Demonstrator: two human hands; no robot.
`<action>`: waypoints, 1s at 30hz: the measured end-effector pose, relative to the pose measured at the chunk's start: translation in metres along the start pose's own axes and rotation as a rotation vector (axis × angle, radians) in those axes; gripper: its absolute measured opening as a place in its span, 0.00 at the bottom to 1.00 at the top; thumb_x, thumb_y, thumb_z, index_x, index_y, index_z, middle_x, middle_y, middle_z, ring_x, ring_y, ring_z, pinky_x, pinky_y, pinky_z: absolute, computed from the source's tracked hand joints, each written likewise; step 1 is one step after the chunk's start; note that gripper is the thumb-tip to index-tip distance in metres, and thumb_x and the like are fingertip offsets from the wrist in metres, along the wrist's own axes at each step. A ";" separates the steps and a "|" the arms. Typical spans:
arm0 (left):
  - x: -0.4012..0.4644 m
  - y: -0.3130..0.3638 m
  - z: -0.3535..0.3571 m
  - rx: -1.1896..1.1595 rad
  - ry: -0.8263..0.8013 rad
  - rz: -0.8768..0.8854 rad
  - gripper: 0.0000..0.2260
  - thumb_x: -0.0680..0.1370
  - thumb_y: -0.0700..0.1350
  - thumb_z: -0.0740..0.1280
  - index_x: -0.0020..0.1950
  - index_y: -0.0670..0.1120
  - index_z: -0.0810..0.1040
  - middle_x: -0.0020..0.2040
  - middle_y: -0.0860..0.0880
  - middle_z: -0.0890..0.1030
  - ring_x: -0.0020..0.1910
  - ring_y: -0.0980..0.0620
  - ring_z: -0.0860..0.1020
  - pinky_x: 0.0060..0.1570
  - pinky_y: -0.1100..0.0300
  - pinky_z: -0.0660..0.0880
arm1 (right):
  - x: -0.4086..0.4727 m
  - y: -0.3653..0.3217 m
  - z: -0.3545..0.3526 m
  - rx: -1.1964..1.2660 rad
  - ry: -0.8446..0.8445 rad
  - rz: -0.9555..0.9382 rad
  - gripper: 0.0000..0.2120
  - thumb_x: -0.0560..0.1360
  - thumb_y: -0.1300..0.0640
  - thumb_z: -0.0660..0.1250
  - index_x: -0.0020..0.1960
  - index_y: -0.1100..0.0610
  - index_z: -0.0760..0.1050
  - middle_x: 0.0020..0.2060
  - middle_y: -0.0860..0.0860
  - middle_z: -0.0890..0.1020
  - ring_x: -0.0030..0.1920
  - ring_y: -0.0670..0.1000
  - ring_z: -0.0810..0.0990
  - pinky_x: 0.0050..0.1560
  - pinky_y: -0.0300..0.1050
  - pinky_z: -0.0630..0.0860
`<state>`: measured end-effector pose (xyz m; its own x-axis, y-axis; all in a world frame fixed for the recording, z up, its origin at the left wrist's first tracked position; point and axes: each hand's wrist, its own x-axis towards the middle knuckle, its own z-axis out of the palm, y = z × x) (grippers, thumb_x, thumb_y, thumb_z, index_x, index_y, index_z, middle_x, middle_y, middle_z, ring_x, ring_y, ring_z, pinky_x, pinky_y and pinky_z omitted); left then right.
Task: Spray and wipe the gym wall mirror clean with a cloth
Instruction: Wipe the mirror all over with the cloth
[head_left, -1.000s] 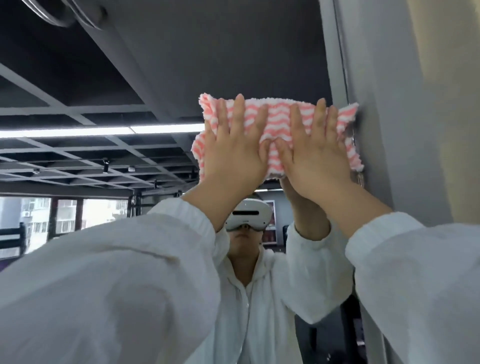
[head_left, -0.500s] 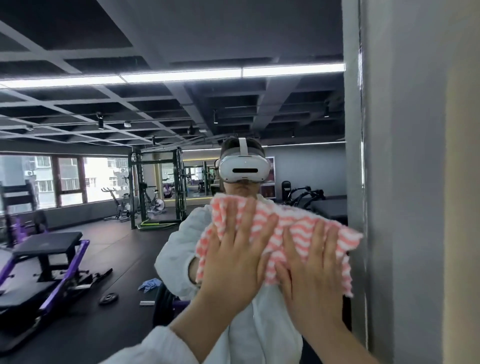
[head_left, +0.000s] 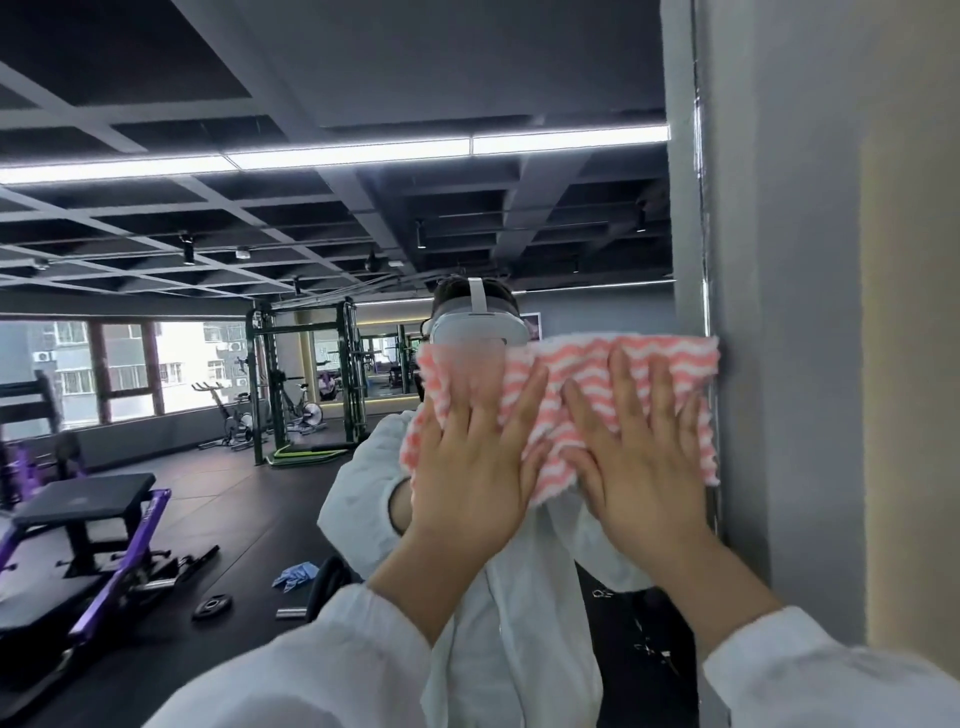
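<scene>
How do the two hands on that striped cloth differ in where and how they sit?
The left hand presses the cloth near its left end, away from the mirror's edge; the right hand presses its right half, close to the grey wall. The left hand looks blurred around the fingers; the right hand looks sharper. Both lie flat with fingers spread upward, pressing the cloth against the mirror.

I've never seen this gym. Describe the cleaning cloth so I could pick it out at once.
Find the big wall mirror reflecting the gym, and follow it to its right edge, where it meets a grey pillar. There, the left hand and right hand press a cloth flat against the glass with straight fingers. It is fluffy, with wavy pink and white stripes, the only such thing among dark equipment.
</scene>
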<state>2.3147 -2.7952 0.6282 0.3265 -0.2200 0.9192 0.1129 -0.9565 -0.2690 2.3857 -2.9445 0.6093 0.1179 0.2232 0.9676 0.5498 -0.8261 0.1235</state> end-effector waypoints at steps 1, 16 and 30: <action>0.007 0.001 -0.001 -0.004 0.008 -0.018 0.26 0.80 0.58 0.49 0.76 0.51 0.54 0.76 0.42 0.54 0.75 0.38 0.49 0.63 0.40 0.66 | 0.006 0.002 -0.002 0.012 0.005 0.016 0.24 0.81 0.40 0.40 0.75 0.46 0.51 0.74 0.57 0.55 0.73 0.64 0.51 0.72 0.60 0.40; -0.075 0.029 0.017 -0.085 -0.156 0.032 0.30 0.79 0.61 0.50 0.78 0.52 0.45 0.78 0.45 0.42 0.76 0.42 0.44 0.51 0.42 0.75 | -0.095 -0.012 0.010 0.037 -0.105 0.018 0.23 0.82 0.43 0.42 0.75 0.49 0.52 0.77 0.57 0.48 0.75 0.65 0.49 0.68 0.67 0.57; 0.048 -0.070 -0.029 0.141 -0.001 0.082 0.26 0.82 0.56 0.44 0.76 0.45 0.51 0.76 0.40 0.57 0.74 0.38 0.55 0.66 0.38 0.59 | 0.078 -0.038 -0.018 0.030 -0.071 -0.055 0.25 0.81 0.42 0.39 0.76 0.46 0.47 0.76 0.57 0.53 0.75 0.63 0.49 0.72 0.63 0.42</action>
<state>2.2951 -2.7446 0.6999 0.3406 -0.2960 0.8924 0.2162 -0.8991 -0.3807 2.3590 -2.9050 0.6842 0.1445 0.3045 0.9415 0.5813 -0.7961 0.1683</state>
